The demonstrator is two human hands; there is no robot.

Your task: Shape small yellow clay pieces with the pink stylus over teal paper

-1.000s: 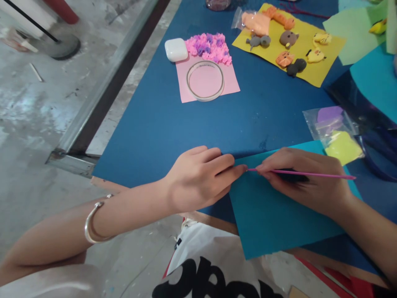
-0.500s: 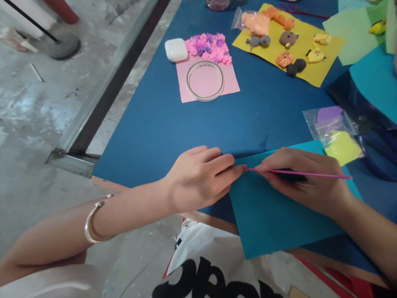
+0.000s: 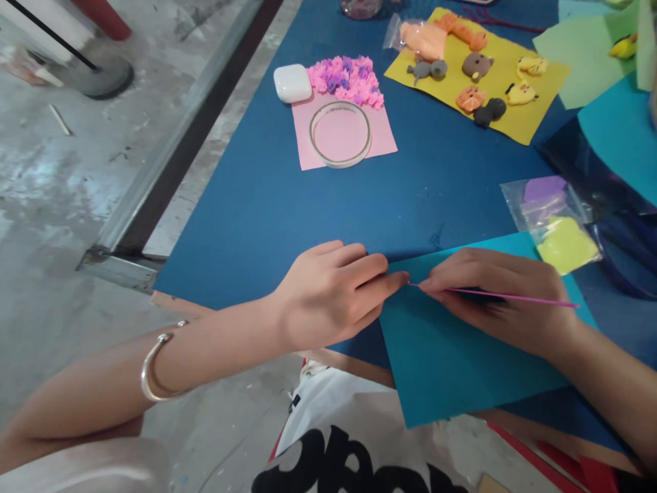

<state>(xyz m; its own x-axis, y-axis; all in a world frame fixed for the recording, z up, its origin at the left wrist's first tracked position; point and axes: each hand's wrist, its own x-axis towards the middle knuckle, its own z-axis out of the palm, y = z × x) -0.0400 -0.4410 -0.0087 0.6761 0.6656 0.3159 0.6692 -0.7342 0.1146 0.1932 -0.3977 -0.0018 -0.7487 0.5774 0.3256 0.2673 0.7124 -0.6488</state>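
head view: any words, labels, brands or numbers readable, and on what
Black letters on the white fabric: cut off at the bottom edge, unreadable.
No text on the teal paper, the pink stick in the right hand, or the white case.

We cannot tell whether the left hand [image 3: 328, 294] pinches anything at the teal sheet's [image 3: 452, 373] corner. The right hand [image 3: 506, 301], gripping a pink stick [image 3: 534, 299], hides part of that sheet. The picture's top cuts off a jar [image 3: 361, 7].
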